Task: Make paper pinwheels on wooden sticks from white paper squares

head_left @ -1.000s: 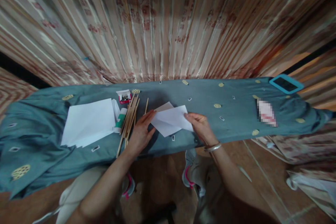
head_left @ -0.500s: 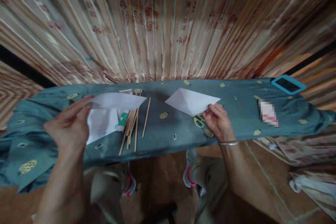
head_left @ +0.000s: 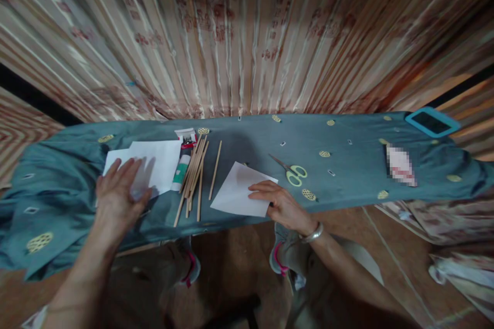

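White sheet [head_left: 233, 195] is on the blue-green cloth [head_left: 254, 139], nr the front edge. R hand [head_left: 280, 203] is over it, fingers a bit bent; can't tell if it's pinched, maybe just kept flat. L hand [head_left: 119, 190], spread wide w/ nothing gripped, is over the paper pile [head_left: 164, 157], prob. to steady it. Green-label tube [head_left: 180, 170]: words too small.

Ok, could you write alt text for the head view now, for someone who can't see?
A person's left hand is spread over white papers; the right hand is on a separate sheet. Between the hands lie wooden sticks and a tube; scissors lie farther right.
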`<state>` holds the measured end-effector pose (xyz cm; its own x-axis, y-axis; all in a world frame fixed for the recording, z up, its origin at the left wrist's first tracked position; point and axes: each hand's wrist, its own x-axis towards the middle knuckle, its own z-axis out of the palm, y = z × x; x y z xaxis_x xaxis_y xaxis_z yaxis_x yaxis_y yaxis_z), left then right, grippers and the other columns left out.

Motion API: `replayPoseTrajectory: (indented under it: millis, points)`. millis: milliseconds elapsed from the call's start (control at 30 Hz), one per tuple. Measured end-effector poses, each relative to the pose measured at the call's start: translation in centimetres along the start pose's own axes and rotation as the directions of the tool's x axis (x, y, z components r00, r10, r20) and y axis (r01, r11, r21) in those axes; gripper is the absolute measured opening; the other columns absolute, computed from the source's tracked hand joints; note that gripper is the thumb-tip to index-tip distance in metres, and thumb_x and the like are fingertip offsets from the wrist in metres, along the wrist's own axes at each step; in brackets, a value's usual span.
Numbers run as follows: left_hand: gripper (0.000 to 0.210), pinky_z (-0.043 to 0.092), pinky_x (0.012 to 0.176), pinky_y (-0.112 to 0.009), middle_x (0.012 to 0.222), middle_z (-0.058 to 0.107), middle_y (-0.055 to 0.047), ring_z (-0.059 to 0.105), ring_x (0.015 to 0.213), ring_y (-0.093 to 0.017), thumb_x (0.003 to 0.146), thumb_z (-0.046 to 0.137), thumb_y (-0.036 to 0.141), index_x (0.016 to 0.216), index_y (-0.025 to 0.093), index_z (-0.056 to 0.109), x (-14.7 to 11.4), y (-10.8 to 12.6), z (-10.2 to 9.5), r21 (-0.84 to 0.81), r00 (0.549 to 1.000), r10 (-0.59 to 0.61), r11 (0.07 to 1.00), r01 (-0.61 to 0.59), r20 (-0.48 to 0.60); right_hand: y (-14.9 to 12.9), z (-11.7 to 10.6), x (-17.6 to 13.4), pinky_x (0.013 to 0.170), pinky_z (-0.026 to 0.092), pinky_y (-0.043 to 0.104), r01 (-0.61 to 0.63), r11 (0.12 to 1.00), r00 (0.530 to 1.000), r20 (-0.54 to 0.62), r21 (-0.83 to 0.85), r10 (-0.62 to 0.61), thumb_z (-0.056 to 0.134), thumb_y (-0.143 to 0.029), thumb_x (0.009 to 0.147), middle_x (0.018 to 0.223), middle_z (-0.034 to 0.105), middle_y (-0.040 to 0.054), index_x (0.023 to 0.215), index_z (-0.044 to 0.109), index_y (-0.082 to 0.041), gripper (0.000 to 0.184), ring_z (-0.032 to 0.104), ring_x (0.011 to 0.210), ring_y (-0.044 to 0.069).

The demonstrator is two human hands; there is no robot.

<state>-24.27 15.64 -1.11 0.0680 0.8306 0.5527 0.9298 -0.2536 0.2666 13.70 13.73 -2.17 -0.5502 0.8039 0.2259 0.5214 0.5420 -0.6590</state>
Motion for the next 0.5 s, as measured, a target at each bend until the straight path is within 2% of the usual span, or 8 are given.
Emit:
replayPoseTrajectory:
  millis: [67,133,200,267,333,500]
  points:
    - [0.060,0.030,0.111,-0.063,0.145,0.046,-0.012,0.033,0.139,-0.038,0.084,0.056,0.035,0.140,0.019,0.042,-0.2,3.3,0.2,-0.108,0.996,0.071,0.992,-0.066,0.046,-0.1,0.2,-0.3,0.099,0.049,0.044,0.012,0.998,1.000,0.021,-0.064,-0.011,0.045,0.006,0.064,0.122,0.067,0.0095,0.111,0.069,-0.017,0.058,0.058,0.115,0.023]
    - [0.059,0.033,0.112,-0.057,0.147,0.044,-0.010,0.035,0.139,-0.032,0.086,0.057,0.032,0.142,0.025,0.039,-0.7,7.2,0.9,-0.280,0.972,0.172,0.952,-0.123,0.160,-0.2,0.5,-0.4,0.097,0.050,0.044,0.027,0.993,0.999,0.028,-0.116,-0.024,0.047,0.004,0.068,0.121,0.067,0.0095,0.113,0.068,-0.018,0.054,0.057,0.114,0.024]
    - [0.062,0.042,0.107,-0.050,0.143,0.048,-0.011,0.042,0.135,-0.029,0.083,0.063,0.034,0.141,0.027,0.040,-1.7,10.7,2.0,-0.438,0.900,0.331,0.880,-0.186,0.284,-0.2,0.8,-0.5,0.096,0.051,0.044,0.039,0.990,0.999,0.035,-0.137,-0.034,0.050,0.001,0.074,0.122,0.066,0.0104,0.117,0.066,-0.019,0.050,0.057,0.114,0.024]
    - [0.070,0.044,0.105,-0.050,0.138,0.053,-0.013,0.046,0.130,-0.030,0.077,0.071,0.039,0.139,0.025,0.043,-2.7,13.0,3.3,-0.516,0.832,0.436,0.828,-0.221,0.343,-0.2,1.0,-0.6,0.097,0.050,0.044,0.041,0.990,0.999,0.031,-0.132,-0.037,0.051,-0.001,0.077,0.124,0.065,0.0113,0.121,0.064,-0.019,0.049,0.056,0.116,0.024]
    - [0.068,0.045,0.103,-0.051,0.136,0.055,-0.014,0.049,0.126,-0.031,0.075,0.073,0.039,0.136,0.021,0.047,-3.5,14.0,4.7,-0.522,0.802,0.456,0.824,-0.219,0.384,-0.1,0.8,-0.7,0.099,0.049,0.044,0.030,0.993,0.999,0.023,-0.110,-0.027,0.051,-0.002,0.079,0.125,0.065,0.0113,0.123,0.063,-0.019,0.049,0.055,0.118,0.024]
    - [0.032,0.049,0.097,-0.046,0.119,0.067,-0.010,0.058,0.112,-0.025,0.090,0.055,0.024,0.121,0.020,0.062,-3.3,13.6,6.2,-0.512,0.832,0.426,0.834,-0.208,0.356,0.6,-0.8,-1.0,0.102,0.046,0.046,-0.096,0.993,0.994,-0.040,0.072,0.099,0.063,-0.014,0.080,0.123,0.066,0.0087,0.118,0.066,-0.023,0.039,0.059,0.116,0.024]
